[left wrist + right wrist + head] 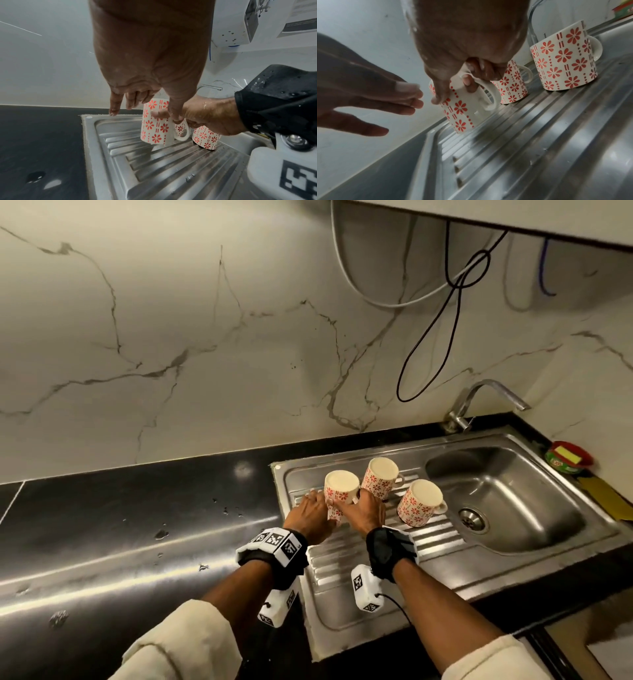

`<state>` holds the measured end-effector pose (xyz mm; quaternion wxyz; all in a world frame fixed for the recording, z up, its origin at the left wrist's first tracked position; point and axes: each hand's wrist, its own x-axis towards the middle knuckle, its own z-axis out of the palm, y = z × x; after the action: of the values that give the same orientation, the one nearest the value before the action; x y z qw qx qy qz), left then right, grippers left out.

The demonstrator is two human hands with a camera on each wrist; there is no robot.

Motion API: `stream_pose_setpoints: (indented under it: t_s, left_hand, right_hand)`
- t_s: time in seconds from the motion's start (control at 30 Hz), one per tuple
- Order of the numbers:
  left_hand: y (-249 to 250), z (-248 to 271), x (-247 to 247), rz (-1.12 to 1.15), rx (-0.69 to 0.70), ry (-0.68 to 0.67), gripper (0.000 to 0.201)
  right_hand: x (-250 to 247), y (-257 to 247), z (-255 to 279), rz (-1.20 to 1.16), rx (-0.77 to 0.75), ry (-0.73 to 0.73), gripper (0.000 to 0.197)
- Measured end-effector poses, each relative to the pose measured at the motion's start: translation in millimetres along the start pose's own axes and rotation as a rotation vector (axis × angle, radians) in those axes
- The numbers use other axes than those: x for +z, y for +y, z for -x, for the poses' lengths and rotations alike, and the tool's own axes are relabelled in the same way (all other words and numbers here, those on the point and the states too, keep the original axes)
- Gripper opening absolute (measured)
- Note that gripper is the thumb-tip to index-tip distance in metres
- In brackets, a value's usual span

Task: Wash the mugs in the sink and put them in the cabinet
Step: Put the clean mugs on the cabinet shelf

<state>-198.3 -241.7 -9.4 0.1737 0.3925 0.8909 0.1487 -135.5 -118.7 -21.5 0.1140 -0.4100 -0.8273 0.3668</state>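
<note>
Three white mugs with red flowers stand upside down on the steel drainboard (376, 577). My right hand (354, 503) pinches the handle of the leftmost mug (341, 486); the right wrist view shows thumb and fingers of that right hand (471, 79) curled round the handle of this mug (464, 108), which is tilted. My left hand (315, 499) hovers open just left of it, and its fingers (409, 97) stay a little apart from the mug wall. The middle mug (380, 475) and the right mug (419, 501) stand untouched.
The sink basin (513, 518) with its drain lies right of the drainboard, the faucet (486, 395) behind it. A red-green dish with a yellow sponge (568, 458) and a yellow cloth (606, 496) sit at the far right. Wet black counter (137, 525) stretches left. Cables (455, 302) hang overhead.
</note>
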Motion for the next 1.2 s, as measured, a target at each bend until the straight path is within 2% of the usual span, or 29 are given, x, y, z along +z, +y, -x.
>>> stream_pose_setpoints:
  t_s: [0.17, 0.27, 0.37, 0.43, 0.57, 0.67, 0.77, 0.9, 1.07, 1.2]
  left_hand:
    - [13, 42, -31, -0.079, -0.111, 0.100, 0.076]
    - [15, 68, -70, -0.142, -0.134, 0.280, 0.067]
    - [15, 100, -129, -0.225, -0.103, 0.493, 0.055]
    - [16, 126, -173, -0.277, -0.099, 0.596, 0.053]
    - [18, 168, -244, -0.294, -0.129, 0.740, 0.054]
    - [22, 188, -284, -0.353, -0.129, 0.817, 0.055]
    - [27, 202, -320, -0.404, -0.112, 0.895, 0.058]
    - [29, 210, -364, -0.423, -0.048, 1.009, 0.058]
    - [25, 214, -412, -0.574, -0.062, 1.057, 0.044]
    - [17, 215, -435, -0.580, -0.111, 1.107, 0.035]
  right_hand:
    - [-28, -34, 27, -0.030, -0.164, 0.057, 0.065]
    - [-60, -70, 49, -0.044, -0.346, 0.096, 0.063]
    - [-94, -118, 77, -0.116, -0.570, 0.156, 0.087]
    - [-116, -155, 97, -0.195, -0.682, 0.154, 0.093]
    - [-158, -234, 139, -0.296, -0.775, 0.260, 0.070]
    - [-188, -293, 160, -0.400, -0.847, 0.313, 0.065]
    - [-211, -355, 171, -0.473, -0.870, 0.324, 0.061]
    - [-221, -420, 165, -0.581, -0.845, 0.246, 0.051]
    - [-219, -468, 146, -0.512, -0.790, 0.288, 0.056]
    - [-213, -486, 133, -0.409, -0.745, 0.329, 0.056]
